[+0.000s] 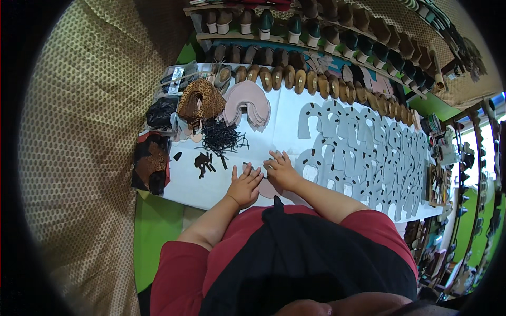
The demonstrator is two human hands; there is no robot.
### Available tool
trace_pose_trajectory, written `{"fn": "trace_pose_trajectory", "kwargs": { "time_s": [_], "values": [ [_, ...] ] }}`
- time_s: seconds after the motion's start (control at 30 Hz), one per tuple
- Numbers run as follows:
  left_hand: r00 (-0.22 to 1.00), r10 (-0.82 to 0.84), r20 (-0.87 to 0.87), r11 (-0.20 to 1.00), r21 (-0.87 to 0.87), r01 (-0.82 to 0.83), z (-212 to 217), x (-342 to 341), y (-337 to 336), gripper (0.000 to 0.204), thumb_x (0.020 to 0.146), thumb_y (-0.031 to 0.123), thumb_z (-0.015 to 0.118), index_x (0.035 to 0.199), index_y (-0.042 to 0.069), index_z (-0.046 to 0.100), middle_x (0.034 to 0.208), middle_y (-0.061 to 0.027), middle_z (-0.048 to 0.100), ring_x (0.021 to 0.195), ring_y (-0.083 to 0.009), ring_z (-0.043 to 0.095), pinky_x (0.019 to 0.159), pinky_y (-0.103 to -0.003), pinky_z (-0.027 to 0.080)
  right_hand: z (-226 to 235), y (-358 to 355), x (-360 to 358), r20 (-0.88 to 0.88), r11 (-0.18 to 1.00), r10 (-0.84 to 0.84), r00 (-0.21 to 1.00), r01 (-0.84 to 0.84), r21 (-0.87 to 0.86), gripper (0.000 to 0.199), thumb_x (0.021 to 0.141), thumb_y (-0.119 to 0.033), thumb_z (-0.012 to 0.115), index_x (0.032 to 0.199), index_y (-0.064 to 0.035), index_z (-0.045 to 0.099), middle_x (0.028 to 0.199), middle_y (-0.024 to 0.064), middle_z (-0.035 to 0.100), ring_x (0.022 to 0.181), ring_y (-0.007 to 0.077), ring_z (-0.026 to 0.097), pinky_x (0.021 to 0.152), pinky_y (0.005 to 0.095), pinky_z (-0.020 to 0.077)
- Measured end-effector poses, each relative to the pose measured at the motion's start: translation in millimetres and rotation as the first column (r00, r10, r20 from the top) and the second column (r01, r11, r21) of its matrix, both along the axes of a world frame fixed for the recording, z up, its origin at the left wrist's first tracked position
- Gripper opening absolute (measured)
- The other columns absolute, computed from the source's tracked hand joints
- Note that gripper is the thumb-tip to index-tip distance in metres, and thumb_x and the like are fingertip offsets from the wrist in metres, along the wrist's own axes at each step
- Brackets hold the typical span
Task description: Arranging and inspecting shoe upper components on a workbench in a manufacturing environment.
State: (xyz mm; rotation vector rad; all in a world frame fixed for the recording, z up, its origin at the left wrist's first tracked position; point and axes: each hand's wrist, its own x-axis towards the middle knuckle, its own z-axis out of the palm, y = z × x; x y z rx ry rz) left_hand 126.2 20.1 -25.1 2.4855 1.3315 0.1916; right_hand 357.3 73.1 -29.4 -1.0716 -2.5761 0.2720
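A pale pink shoe-upper piece point(269, 189) lies at the near edge of the white table, partly hidden under my hands. My left hand point(246, 185) rests on its left side, fingers spread and stretched forward. On its right side is my right hand point(283, 172), its fingers apart and pointing ahead and left. Beyond my left hand, small black strips point(204, 163) lie loose near a tangled heap of thin black strips point(221, 136). To the right of my right hand, many grey U-shaped shoe uppers point(337, 142) with small dark tabs are spread in overlapping rows.
At the back left sit a stack of pink U-shaped uppers point(246, 100), leopard-print pieces point(202, 102) and a black plastic bag point(162, 112). Brown shoe lasts point(300, 81) line the table's far edge. Shelves of heeled lasts point(265, 22) rise behind. A patterned curtain point(89, 137) hangs at left.
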Motion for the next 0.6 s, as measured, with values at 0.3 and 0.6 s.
{"fn": "trace_pose_trajectory", "kwargs": {
  "time_s": [0.3, 0.6],
  "values": [
    [1.0, -0.007, -0.002, 1.0, 0.021, 0.007, -0.4, 0.6, 0.8, 0.058, 0.086, 0.031, 0.057, 0.143, 0.02, 0.053, 0.155, -0.002, 0.044, 0.15, -0.0319, 0.025, 0.113, -0.072, 0.001, -7.6, 0.1, 0.6, -0.001, 0.999, -0.031, 1.0, 0.031, 0.015, 0.031, 0.081, -0.019, 0.067, 0.111, -0.0089, 0.07, 0.133, 0.0038, 0.057, 0.145, 0.0316, 0.032, 0.114, 0.0676, 0.021],
    [0.999, -0.035, -0.005, 0.999, 0.025, 0.035, 0.4, 0.5, 1.0, 0.052, 0.085, 0.03, 0.058, 0.137, 0.024, 0.059, 0.154, -0.0005, 0.045, 0.15, -0.0316, 0.026, 0.113, -0.073, 0.003, -7.3, -0.3, 6.5, -0.049, 0.995, 0.045, 0.998, -0.041, 0.089, 0.025, 0.08, -0.019, 0.066, 0.104, -0.0114, 0.071, 0.131, 0.0036, 0.058, 0.144, 0.0313, 0.034, 0.115, 0.0624, 0.0251]
  ]
}}
